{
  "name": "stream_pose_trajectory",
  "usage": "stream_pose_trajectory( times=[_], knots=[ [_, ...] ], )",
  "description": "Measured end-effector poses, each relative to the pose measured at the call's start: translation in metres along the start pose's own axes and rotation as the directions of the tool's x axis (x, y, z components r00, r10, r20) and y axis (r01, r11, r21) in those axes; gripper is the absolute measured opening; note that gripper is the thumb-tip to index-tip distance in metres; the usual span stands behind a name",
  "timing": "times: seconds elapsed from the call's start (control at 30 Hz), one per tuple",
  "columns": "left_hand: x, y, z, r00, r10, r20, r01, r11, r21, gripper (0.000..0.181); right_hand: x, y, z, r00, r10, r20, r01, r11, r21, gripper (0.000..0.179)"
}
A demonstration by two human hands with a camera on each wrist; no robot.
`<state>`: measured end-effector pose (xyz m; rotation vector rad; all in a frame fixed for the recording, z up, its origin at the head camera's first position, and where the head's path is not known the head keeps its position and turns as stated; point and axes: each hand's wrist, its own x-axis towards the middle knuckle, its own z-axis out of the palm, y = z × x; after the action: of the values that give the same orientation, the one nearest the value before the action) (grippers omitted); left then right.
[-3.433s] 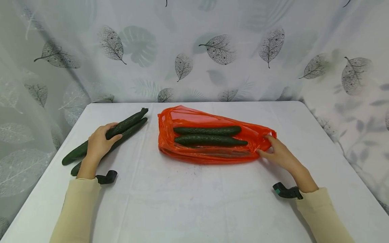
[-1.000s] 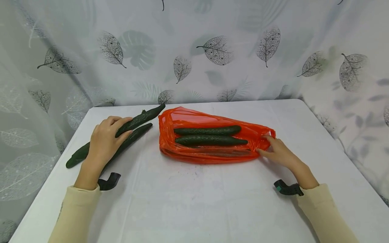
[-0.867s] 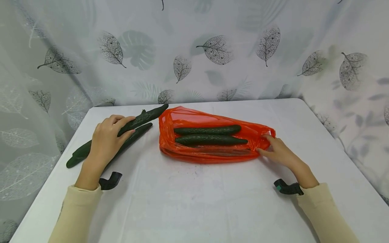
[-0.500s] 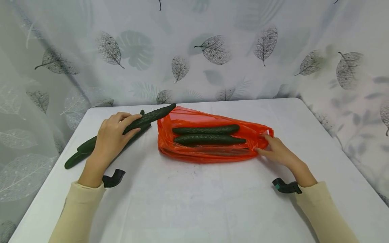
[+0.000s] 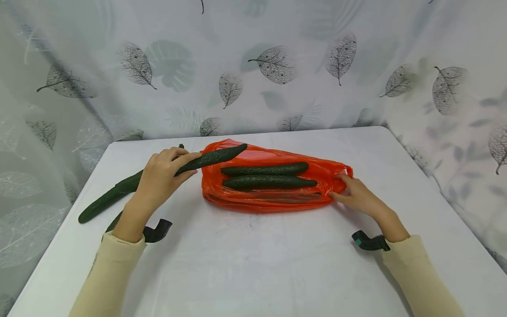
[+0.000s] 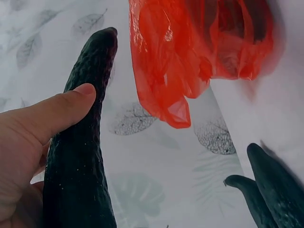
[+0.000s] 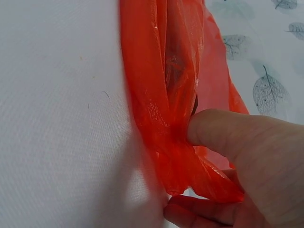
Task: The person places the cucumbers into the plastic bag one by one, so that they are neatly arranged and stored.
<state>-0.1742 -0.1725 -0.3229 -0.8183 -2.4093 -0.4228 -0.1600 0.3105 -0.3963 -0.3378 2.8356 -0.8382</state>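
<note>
Over on the left of the white table (image 5: 253, 268) there's a loose cucumber (image 5: 97, 208) lying at a slant, and a second loose cucumber (image 5: 113, 221) nearer, mostly hidden by the forearm. Next along, the left hand (image 5: 158, 178) has its thumb and fingers curled around another, the held cucumber (image 5: 215, 156), its right tip angled up over the bag's left end. Can't tell if its left end touches the loose one. A black wrist camera (image 5: 157, 231) sticks out below.

Middle of the table: an orange-red plastic bag (image 5: 257, 208) on its side, with a far cucumber (image 5: 265, 170) and a near cucumber (image 5: 269, 182) side by side in it. On the right, the right hand (image 5: 358, 197) is pinching the bag's right end, thumb on the near side. Leaf-print curtain (image 5: 182, 103) on the far side.
</note>
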Motion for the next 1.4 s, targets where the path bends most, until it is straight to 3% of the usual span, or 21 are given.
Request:
stream_pose_trajectory(
  times=[0.23, 0.63, 0.9, 1.13, 1.4],
  knots=[
    [0.008, 0.009, 0.005, 0.998, 0.02, 0.058, -0.02, 1.0, 0.014, 0.041, -0.001, -0.001, -0.002, 1.0, -0.006, 0.006, 0.006, 1.0, 0.012, 0.066],
    [0.021, 0.015, 0.022, 0.993, 0.094, 0.068, -0.09, 0.994, -0.06, 0.046, -0.002, -0.001, -0.001, 1.0, -0.025, -0.012, 0.026, 1.0, 0.013, 0.063],
    [0.035, 0.027, 0.034, 0.987, 0.147, 0.06, -0.14, 0.985, -0.105, 0.045, -0.003, -0.002, -0.003, 0.999, -0.041, -0.021, 0.041, 0.999, 0.008, 0.061],
    [0.044, 0.036, 0.044, 0.978, 0.188, 0.094, -0.18, 0.979, -0.092, 0.04, -0.003, -0.002, -0.005, 1.0, -0.016, -0.014, 0.016, 1.0, 0.011, 0.062],
    [0.052, 0.043, 0.054, 0.969, 0.211, 0.131, -0.193, 0.972, -0.134, 0.041, -0.003, -0.002, -0.003, 1.0, 0.011, -0.005, -0.011, 1.0, 0.021, 0.063]
  ],
)
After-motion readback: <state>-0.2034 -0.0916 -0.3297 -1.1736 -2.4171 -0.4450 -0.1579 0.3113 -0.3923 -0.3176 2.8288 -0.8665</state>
